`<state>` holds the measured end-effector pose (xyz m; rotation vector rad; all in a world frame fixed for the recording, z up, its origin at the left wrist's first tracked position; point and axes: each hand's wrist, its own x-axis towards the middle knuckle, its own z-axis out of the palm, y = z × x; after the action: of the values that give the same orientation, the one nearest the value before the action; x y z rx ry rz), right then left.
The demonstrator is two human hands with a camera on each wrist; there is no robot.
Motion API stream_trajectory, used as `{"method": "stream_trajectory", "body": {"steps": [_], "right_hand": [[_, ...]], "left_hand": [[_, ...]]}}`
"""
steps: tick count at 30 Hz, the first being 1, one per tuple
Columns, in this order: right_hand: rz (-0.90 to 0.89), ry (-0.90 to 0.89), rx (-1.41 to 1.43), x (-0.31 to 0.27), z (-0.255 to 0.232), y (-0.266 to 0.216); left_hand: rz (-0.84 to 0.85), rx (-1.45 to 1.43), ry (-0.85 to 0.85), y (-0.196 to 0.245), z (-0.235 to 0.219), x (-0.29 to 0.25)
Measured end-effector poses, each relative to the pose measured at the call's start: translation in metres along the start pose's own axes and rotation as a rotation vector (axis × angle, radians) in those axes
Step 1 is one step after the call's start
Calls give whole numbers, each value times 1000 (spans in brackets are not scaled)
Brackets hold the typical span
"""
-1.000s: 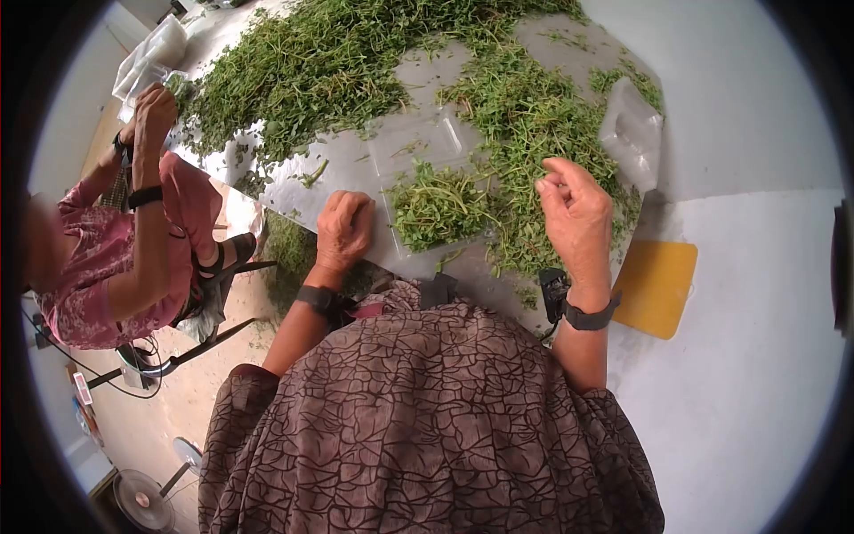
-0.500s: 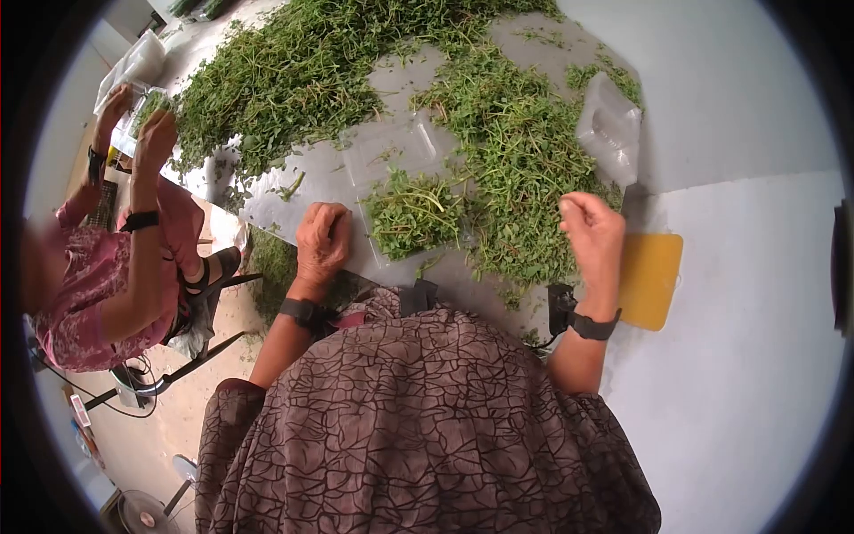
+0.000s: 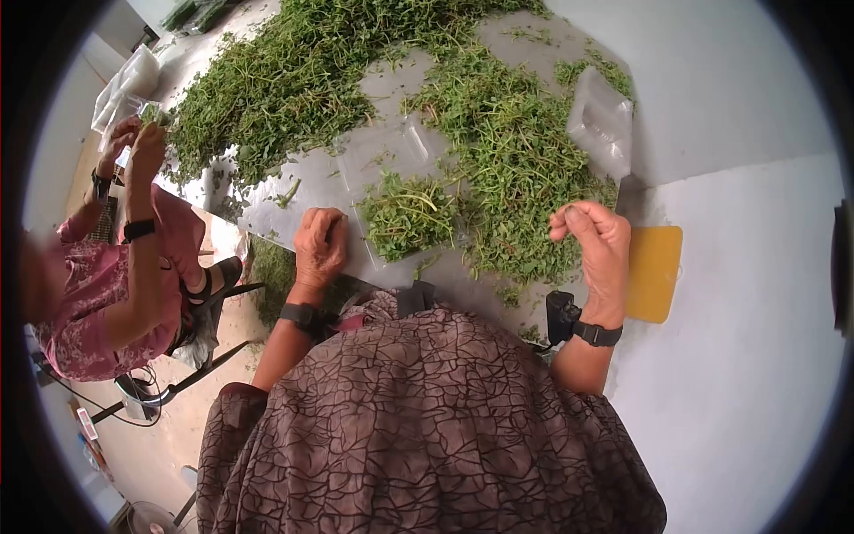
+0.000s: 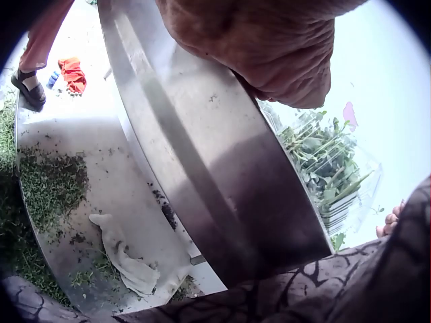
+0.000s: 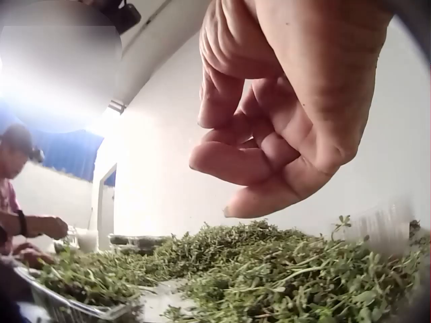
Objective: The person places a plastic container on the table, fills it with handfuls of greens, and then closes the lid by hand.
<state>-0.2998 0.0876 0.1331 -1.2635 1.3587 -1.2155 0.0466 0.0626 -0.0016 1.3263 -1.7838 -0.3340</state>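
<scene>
My left hand (image 3: 320, 249) rests at the metal table's near edge with its fingers loosely curled and nothing in it. Just right of it stands an open clear plastic clamshell box, its lid (image 3: 387, 158) folded back. Leafy green sprigs (image 3: 411, 216) fill the box's near half. Over the right side of the table hovers my right hand (image 3: 603, 254), fingers bent and holding nothing. In the right wrist view its fingertips (image 5: 232, 165) hang above a heap of loose green sprigs (image 5: 269, 269).
A long heap of greens (image 3: 285, 80) covers the far table. Empty clear boxes (image 3: 601, 120) lie at the right edge, beside the wall. A yellow board (image 3: 656, 274) is below them. Another person (image 3: 111, 294) sits at the left, near stacked clear boxes (image 3: 129, 84).
My right hand has drawn back toward me and rightward, away from the middle of the greens. My left hand stays at the table edge. The other person's hands have moved.
</scene>
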Motion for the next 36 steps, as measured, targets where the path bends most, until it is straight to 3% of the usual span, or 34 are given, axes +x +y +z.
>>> {"method": "stream_trajectory", "body": {"steps": [5,9,13,15,16,18,19,28,36], "right_hand": [[14,45,-176,7,1,5],[5,-112,137,-11,6,-8],[-663,-336,658,-32,4,-67],[-749,-544,1035,-44,17,-111],[-754,-537,1033,-44,17,-112],[-711,-533,851,-55,20,-114],[-689,-532,758,-68,-9,-114],[-468,-564,-57,-85,6,-126],[-277,-551,-755,-107,-21,-134]], "left_hand": [[-23,-11,4,1,2,0],[3,-1,8,-4,2,-2],[15,20,-5,0,2,1],[-12,24,1,1,2,0],[-6,22,-3,2,2,1],[0,15,-1,3,1,1],[6,12,-6,3,1,0],[-19,38,-10,1,1,1],[-15,7,-5,-2,1,-1]]}}
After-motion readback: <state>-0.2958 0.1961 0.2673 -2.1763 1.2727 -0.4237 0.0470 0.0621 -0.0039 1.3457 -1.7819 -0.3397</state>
